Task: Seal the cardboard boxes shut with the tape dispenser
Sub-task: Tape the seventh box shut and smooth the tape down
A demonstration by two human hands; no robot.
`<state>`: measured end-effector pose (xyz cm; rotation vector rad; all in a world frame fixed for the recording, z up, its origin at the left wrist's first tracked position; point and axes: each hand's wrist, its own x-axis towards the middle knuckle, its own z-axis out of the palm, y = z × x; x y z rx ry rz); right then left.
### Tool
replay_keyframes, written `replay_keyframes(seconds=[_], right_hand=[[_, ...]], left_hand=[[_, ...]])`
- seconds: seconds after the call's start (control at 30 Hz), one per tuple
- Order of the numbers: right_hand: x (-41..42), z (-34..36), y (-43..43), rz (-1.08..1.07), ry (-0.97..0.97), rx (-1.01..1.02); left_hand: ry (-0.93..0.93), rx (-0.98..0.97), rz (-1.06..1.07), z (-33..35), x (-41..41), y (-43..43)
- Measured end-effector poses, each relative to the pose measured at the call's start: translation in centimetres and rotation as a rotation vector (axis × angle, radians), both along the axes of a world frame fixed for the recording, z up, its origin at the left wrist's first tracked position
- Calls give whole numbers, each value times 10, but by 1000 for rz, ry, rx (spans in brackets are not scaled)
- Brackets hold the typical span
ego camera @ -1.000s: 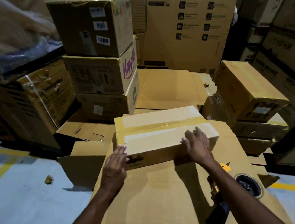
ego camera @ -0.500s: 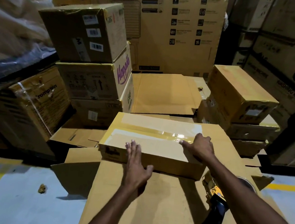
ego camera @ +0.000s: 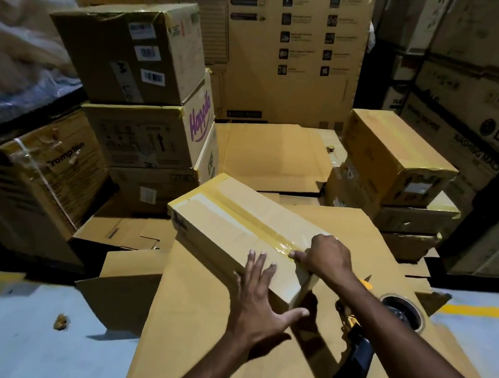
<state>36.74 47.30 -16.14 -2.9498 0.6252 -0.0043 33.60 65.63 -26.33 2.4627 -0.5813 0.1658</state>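
Box: the long tan cardboard box (ego camera: pixel 232 218) lies slantwise on a broad sheet of brown cardboard (ego camera: pixel 200 332), its near end at our hands.
Tape: a strip of clear glossy tape (ego camera: pixel 279 244) runs along the top seam and wrinkles toward the near end.
Right hand: our right hand (ego camera: pixel 326 255) curls its fingers over the box's near end, on the tape's tail. We judge that it is rubbing the tail down so the seal holds.
Left hand: our left hand (ego camera: pixel 260 302) lies flat against the near long side, fingers straight and spread, thumb wide, likely bracing the box against sliding.
Dispenser: the yellow-and-black tape dispenser (ego camera: pixel 354 362) rests on the sheet just beside the box, partly under our right forearm and in neither hand, so it is ready for the next seam.
Surface: the sheet is creased, and its flaps hang over a pale grey floor with yellow lines (ego camera: pixel 13 336).
Room: stacked brown cartons (ego camera: pixel 142 133) stand to the left, tape-wrapped boxes (ego camera: pixel 395 155) to the right, and large printed appliance cartons (ego camera: pixel 481 131) behind.
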Motion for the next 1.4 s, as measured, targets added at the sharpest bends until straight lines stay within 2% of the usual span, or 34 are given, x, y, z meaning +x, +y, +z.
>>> replay_keyframes(seconds=[0.1, 0.17, 0.27, 0.43, 0.53, 0.77, 1.0, 1.23, 1.4], right_hand=[[6, 2, -9, -11, -36, -95], [13, -2, -19, 19, -32, -26], [17, -9, -33, 29, 19, 213], [5, -17, -43, -42, -4, 217], [-12, -20, -40, -102, -27, 272], [-50, -28, -19, -128, -46, 328], [-84, -60, -5, -114, -432, 405], [-104, -63, -20, 18, -501, 524], [-146, -55, -44, -120, -562, 707]], left_hand=[[27, 28, 43, 4, -3, -4], [30, 20, 28, 4, -2, -2], [20, -8, -37, 1, -2, 2], [-100, -223, -209, -12, 12, 35], [-197, -224, -256, -20, 28, 69], [-244, -179, -69, -18, 29, 79], [-227, -109, 86, -22, 8, 59], [-158, -85, 240, -11, -26, 28], [-196, -100, 347, -6, -61, -9]])
